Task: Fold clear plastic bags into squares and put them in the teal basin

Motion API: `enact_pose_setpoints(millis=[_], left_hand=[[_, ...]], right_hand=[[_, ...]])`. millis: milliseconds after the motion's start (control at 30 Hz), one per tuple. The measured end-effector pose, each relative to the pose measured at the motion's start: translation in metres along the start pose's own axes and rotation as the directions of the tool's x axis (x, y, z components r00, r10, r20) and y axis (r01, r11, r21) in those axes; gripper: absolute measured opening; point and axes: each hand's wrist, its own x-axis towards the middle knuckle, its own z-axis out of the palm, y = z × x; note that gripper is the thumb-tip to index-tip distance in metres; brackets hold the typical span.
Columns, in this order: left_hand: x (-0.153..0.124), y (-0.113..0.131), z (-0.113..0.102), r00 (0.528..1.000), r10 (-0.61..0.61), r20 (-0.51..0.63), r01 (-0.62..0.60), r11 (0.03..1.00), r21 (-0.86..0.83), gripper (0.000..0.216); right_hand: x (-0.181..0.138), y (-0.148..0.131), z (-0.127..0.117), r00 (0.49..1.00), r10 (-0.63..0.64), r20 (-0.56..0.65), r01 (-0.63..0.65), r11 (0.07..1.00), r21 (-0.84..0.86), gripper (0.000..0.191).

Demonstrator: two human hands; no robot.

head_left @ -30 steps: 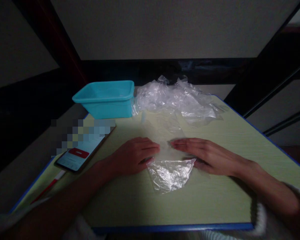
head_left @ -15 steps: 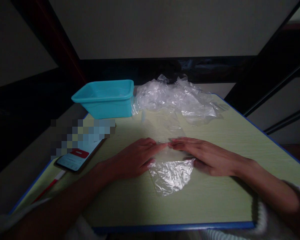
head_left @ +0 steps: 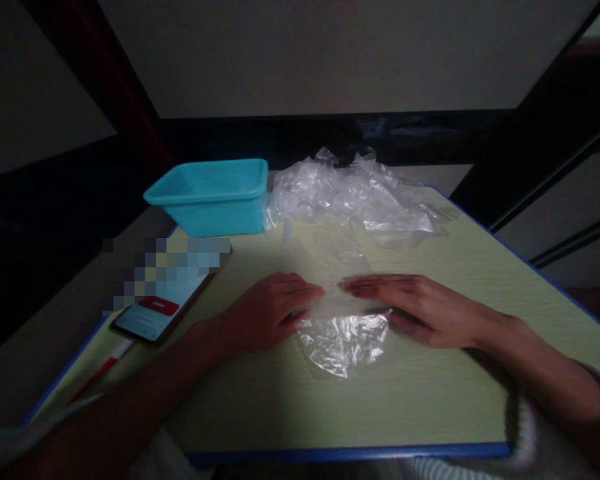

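Note:
A clear plastic bag (head_left: 344,340) lies flat on the pale green table (head_left: 430,393), its near end crinkled and shiny. My left hand (head_left: 270,313) rests palm down on the bag's left side, fingers stretched toward the middle. My right hand (head_left: 410,310) lies flat on its right side, fingers pointing left. The fingertips of both hands nearly meet over the bag. The far part of the bag reaches toward a heap of clear plastic bags (head_left: 355,197) at the table's back.
A turquoise plastic tub (head_left: 210,197) stands at the back left, beside the heap. A phone (head_left: 155,313) with a lit screen lies at the left, a red and white pen (head_left: 97,373) near the left edge. Dark frame bars surround the table.
Both hands stayed flat on the bag, drawing together then slightly apart. The bag's crinkled near end has shortened and shifted a little toward the hands.

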Motion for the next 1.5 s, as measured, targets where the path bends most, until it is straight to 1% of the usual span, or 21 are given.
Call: enact_pose_setpoints(millis=[100, 200, 267, 367, 500, 600, 700, 900, 1000, 1067, 1200, 1333, 1500], left_hand=[[0.001, 0.001, 0.001, 1.000, -0.010, 0.009, 0.011, 0.999, -0.051, 0.034], [0.002, 0.005, 0.001, 0.995, -0.071, 0.064, 0.077, 0.992, -0.104, 0.046], [0.002, 0.008, 0.002, 0.991, -0.090, 0.100, 0.102, 0.987, -0.126, 0.052], [0.003, 0.010, 0.003, 0.986, -0.096, 0.135, 0.116, 0.982, -0.151, 0.052], [0.003, 0.010, 0.003, 0.984, -0.101, 0.147, 0.127, 0.976, -0.178, 0.051], [0.003, 0.009, 0.003, 0.987, -0.103, 0.126, 0.124, 0.977, -0.173, 0.052], [0.002, 0.008, 0.002, 0.993, -0.101, 0.065, 0.110, 0.982, -0.154, 0.050], [-0.001, 0.003, 0.004, 0.989, -0.083, -0.120, 0.067, 0.989, -0.131, 0.033], [-0.001, 0.001, 0.005, 0.981, -0.100, -0.169, 0.079, 0.989, -0.126, 0.024], [0.000, 0.000, 0.005, 0.977, -0.112, -0.183, 0.090, 0.988, -0.127, 0.021], [0.002, 0.002, 0.002, 0.977, -0.115, -0.182, 0.087, 0.984, -0.156, 0.021], [0.003, 0.005, -0.002, 0.977, -0.152, -0.147, 0.118, 0.969, -0.215, 0.021], [0.005, 0.008, -0.005, 0.977, -0.184, -0.103, 0.144, 0.939, -0.311, 0.021]], right_hand=[[0.000, 0.000, 0.000, 1.000, 0.010, -0.007, -0.010, 1.000, 0.004, 0.037], [0.000, -0.001, 0.001, 1.000, 0.019, 0.003, -0.019, 1.000, 0.013, 0.034], [0.000, -0.001, 0.001, 1.000, 0.017, 0.007, -0.017, 1.000, 0.011, 0.035], [0.000, -0.001, 0.001, 1.000, 0.011, 0.001, -0.011, 1.000, -0.004, 0.035], [0.000, -0.001, 0.001, 1.000, 0.000, -0.005, 0.000, 1.000, -0.021, 0.035], [-0.001, -0.001, 0.000, 1.000, -0.004, -0.012, 0.003, 0.999, -0.041, 0.034], [-0.003, 0.000, -0.002, 0.999, 0.005, -0.036, -0.007, 0.998, -0.055, 0.033], [-0.005, 0.002, -0.005, 0.996, -0.021, -0.090, 0.014, 0.997, -0.082, 0.027], [-0.005, 0.004, -0.005, 0.994, -0.025, -0.109, 0.015, 0.996, -0.091, 0.025], [-0.005, 0.004, -0.005, 0.994, -0.024, -0.109, 0.014, 0.996, -0.094, 0.025], [-0.005, 0.003, -0.007, 0.993, -0.054, -0.109, 0.040, 0.991, -0.131, 0.030], [-0.005, 0.001, -0.007, 0.990, -0.072, -0.119, 0.049, 0.981, -0.188, 0.035], [-0.006, 0.000, -0.008, 0.993, -0.036, -0.113, 0.014, 0.982, -0.188, 0.037]])
